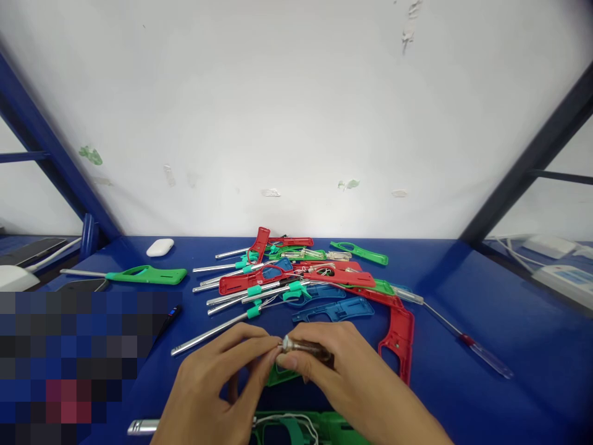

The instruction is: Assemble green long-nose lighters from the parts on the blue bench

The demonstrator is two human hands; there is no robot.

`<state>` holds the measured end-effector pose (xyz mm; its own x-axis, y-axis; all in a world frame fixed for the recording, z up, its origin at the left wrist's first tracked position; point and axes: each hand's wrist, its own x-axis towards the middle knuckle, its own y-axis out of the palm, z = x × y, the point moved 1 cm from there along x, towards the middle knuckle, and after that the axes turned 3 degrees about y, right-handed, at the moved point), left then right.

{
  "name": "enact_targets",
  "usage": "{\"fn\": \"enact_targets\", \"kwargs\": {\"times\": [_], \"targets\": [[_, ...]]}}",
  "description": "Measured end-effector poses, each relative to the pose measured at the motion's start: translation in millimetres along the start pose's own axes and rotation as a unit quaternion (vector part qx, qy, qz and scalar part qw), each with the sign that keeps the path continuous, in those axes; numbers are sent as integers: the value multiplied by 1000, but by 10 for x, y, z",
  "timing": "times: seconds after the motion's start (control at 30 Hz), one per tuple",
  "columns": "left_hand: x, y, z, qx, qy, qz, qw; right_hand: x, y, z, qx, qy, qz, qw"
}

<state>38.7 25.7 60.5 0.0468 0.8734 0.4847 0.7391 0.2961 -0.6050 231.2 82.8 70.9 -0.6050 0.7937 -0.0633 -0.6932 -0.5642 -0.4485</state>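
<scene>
Between the fingers of my right hand (345, 361) lies a small brown, see-through lighter fuel tank (319, 351) with a whitish end pointing left. My left hand (222, 377) pinches right at that end; whatever its fingertips hold is too small to tell. Under both hands sits a green lighter part (280, 377), partly covered. Nearest me, a green lighter handle shell (338, 426) holds white wires, and a silver lighter tube (143, 426) sticks out to its left, the middle hidden by my left hand.
Behind my hands is a pile of red, blue and green lighter shells (343, 275) and silver tubes (210, 334). A screwdriver (484, 355) lies right, a green lighter (152, 275) and white case (160, 247) left. A white wall (296, 123) closes off the blue table (463, 408).
</scene>
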Motion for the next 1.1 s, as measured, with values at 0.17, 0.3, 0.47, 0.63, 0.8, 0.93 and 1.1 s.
{"fn": "enact_targets", "kwargs": {"times": [0.17,0.3,0.47,0.63,0.8,0.93,1.1], "targets": [[19,-11,-11,-14,-14,-17,1000,-2,30,55,26,-10,57,998],[21,-8,-5,-31,-60,-48,997,-17,53,86,28,-7,60,998],[21,-22,16,-92,-133,-50,986,-24,16,64,-5,0,2,1000],[-4,-41,53,-143,-175,2,974,-10,23,57,-17,4,2,1000],[-3,3,66,-174,-198,53,963,-6,24,67,-27,-4,1,1000],[61,20,14,-176,-213,43,960,-11,27,66,-25,-11,5,1000],[115,12,38,-175,-234,12,956,-8,42,54,-32,-10,2,999]]}}
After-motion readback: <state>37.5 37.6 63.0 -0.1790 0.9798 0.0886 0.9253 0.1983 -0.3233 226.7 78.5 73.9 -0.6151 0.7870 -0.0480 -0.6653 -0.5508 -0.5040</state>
